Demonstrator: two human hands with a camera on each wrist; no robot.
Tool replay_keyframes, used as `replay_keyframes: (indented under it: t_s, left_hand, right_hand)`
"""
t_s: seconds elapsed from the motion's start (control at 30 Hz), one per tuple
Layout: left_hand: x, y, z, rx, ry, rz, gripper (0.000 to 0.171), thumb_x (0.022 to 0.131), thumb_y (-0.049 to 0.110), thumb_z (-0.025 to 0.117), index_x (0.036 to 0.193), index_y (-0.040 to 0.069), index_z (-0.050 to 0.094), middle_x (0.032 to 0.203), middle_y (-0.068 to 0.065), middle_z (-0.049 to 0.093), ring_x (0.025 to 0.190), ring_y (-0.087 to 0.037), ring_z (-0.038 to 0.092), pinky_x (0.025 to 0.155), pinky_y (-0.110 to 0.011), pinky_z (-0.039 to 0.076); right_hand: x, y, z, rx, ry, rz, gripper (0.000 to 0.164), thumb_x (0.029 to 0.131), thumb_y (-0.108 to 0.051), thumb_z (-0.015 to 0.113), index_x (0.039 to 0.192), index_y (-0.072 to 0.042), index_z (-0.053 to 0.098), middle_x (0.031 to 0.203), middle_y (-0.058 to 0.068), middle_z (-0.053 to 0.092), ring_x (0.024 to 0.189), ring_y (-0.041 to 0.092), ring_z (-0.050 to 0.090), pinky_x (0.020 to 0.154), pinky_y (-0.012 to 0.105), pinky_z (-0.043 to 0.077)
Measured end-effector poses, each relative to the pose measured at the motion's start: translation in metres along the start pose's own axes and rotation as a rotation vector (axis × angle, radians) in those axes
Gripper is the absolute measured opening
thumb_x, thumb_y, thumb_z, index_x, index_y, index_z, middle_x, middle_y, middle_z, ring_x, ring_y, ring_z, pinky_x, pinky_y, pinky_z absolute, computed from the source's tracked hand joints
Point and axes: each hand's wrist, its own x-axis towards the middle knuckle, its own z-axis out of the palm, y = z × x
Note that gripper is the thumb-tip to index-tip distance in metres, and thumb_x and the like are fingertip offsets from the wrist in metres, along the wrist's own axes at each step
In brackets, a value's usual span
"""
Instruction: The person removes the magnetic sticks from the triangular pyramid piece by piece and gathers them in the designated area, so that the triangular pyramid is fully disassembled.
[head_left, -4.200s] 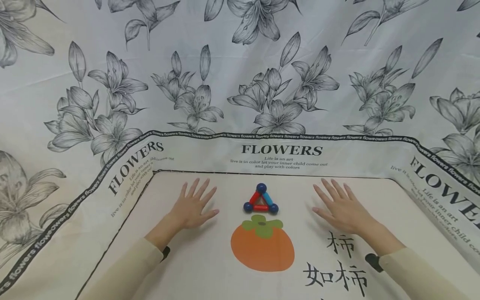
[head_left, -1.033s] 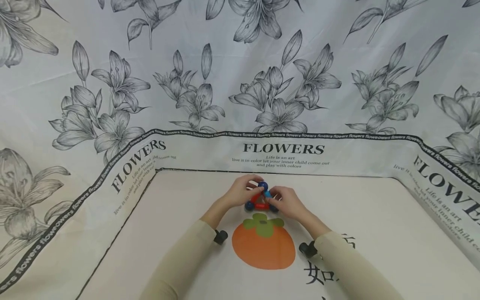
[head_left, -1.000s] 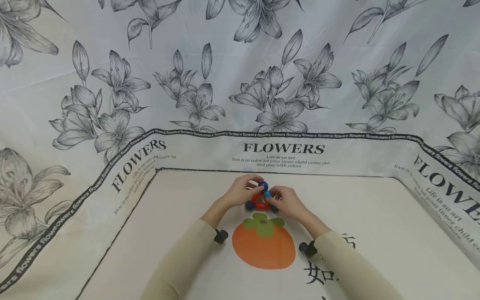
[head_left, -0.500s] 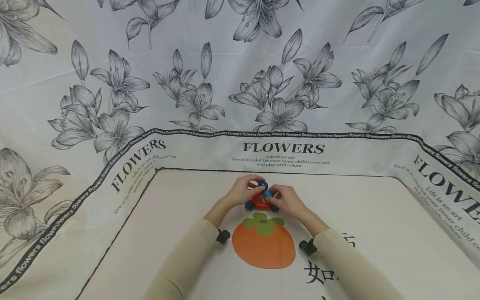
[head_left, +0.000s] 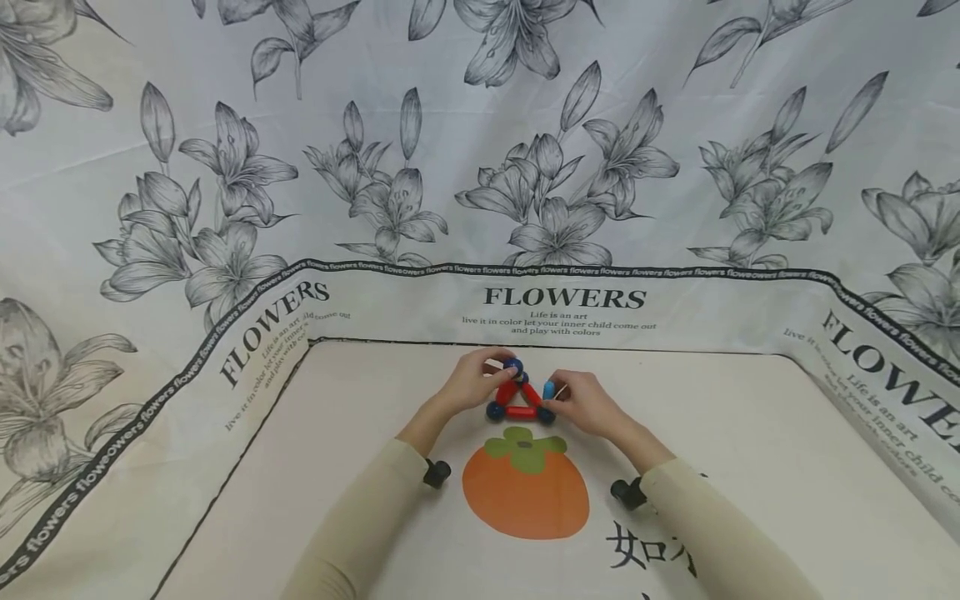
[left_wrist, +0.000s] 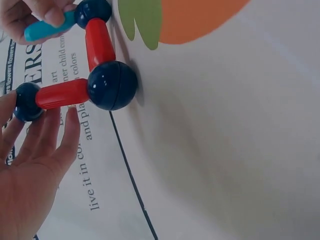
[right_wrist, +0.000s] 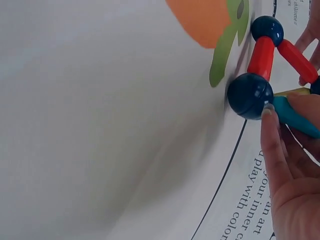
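Observation:
Blue balls and short coloured rods form a magnetic-rod figure, with a red rod (head_left: 521, 412) lying along its near side. My left hand (head_left: 471, 382) holds the upper blue ball (left_wrist: 27, 101), from which another red rod (left_wrist: 62, 94) runs to the left blue ball (left_wrist: 112, 85). Between thumb and fingers my right hand (head_left: 585, 402) pinches a light-blue rod (head_left: 549, 390). One end of that rod meets the right blue ball (right_wrist: 250, 96); its other end stands apart from the upper ball. A yellowish rod (right_wrist: 295, 92) shows behind, partly hidden by the right hand.
The figure rests on a pale table cover (head_left: 360, 517), just beyond a printed orange persimmon (head_left: 525, 500). Printed dark characters (head_left: 637, 546) lie to the right. A flower-patterned cloth (head_left: 390, 200) rises behind the table's far edge.
Both hands have come in from lying flat to grip the figure. In the last half second the light-blue rod has parted from the upper ball and swung right; that ball moved slightly left.

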Motion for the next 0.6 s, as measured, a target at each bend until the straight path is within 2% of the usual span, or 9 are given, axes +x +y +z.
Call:
replay_keyframes:
  t_s: [0.2, 0.43, 0.6]
  left_hand:
    - [-0.001, -0.002, -0.004, -0.043, 0.018, -0.028, 0.033, 0.101, 0.023, 0.066, 0.131, 0.009, 0.063, 0.131, -0.010, 0.064, 0.110, -0.026, 0.069, 0.081, -0.029, 0.059]
    - [-0.005, -0.006, -0.008, -0.096, 0.023, -0.085, 0.032, 0.101, 0.023, 0.067, 0.131, 0.011, 0.063, 0.130, -0.010, 0.063, 0.110, -0.024, 0.070, 0.082, -0.029, 0.059]
    - [-0.007, -0.006, -0.014, -0.102, 0.015, -0.109, 0.032, 0.101, 0.024, 0.067, 0.129, 0.010, 0.062, 0.130, -0.011, 0.062, 0.111, -0.025, 0.070, 0.081, -0.030, 0.059]
  right_hand:
    - [-0.004, 0.005, -0.007, -0.008, -0.034, -0.023, 0.010, 0.087, -0.009, 0.079, 0.092, -0.006, 0.071, 0.086, 0.001, 0.070, 0.078, 0.016, 0.066, 0.068, 0.029, 0.054]
    - [-0.009, 0.013, -0.012, -0.028, -0.056, 0.025, 0.009, 0.086, -0.009, 0.080, 0.091, -0.006, 0.073, 0.083, 0.001, 0.066, 0.072, 0.016, 0.056, 0.063, 0.029, 0.049]
    - [-0.012, 0.018, -0.013, -0.048, -0.076, 0.034, 0.007, 0.087, -0.010, 0.079, 0.092, -0.006, 0.076, 0.081, 0.000, 0.066, 0.070, 0.015, 0.054, 0.062, 0.028, 0.047]
